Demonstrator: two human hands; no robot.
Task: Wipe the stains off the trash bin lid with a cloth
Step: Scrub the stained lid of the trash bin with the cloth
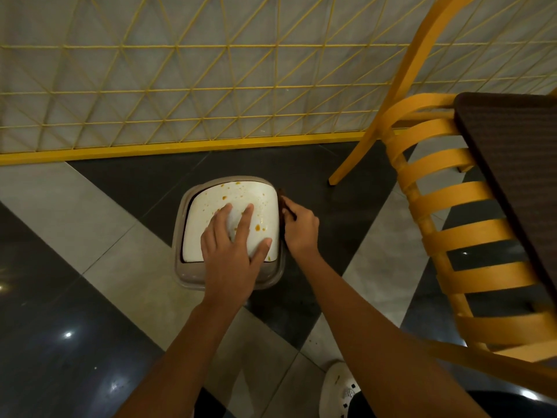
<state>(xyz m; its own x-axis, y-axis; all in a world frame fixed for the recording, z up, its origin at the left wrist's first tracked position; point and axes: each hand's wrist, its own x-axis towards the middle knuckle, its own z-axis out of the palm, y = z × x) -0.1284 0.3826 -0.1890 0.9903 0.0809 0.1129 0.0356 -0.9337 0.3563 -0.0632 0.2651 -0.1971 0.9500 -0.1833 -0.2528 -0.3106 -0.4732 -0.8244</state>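
Floor [45,297]: glossy dark and pale grey tiles in diagonal bands, running left of the trash bin and under it.

Fence [180,86]: yellow wire lattice on a yellow base rail, behind the trash bin, spanning most of the width.

Trash bin [180,215]: taupe body with rounded corners, standing on the floor just in front of the fence rail, seen from above.

Lid [211,203]: white, squarish, seated in the top of the trash bin. Its far edge is close to the fence side.

Stains [258,227]: orange-brown spots and specks scattered over the lid, thickest along its far edge and right half.

Left hand [232,251]: laid flat on the near half of the lid, fingers straight and spread, thumb reaching towards the lid's near right corner. It holds nothing.

Cloth [283,202]: dark brown, bunched, at the right edge of the lid, against the trash bin rim.

Right hand [301,233]: just right of the trash bin, fingers curled round the cloth, gripping it.

Shoe [337,387]: white, on the floor nearer the viewer than the trash bin and to its right.

Chair [452,230]: yellow, with a curved slatted back, well to the right of the trash bin.

Table [512,161]: dark textured top, farthest right of the trash bin, overlapping the chair.
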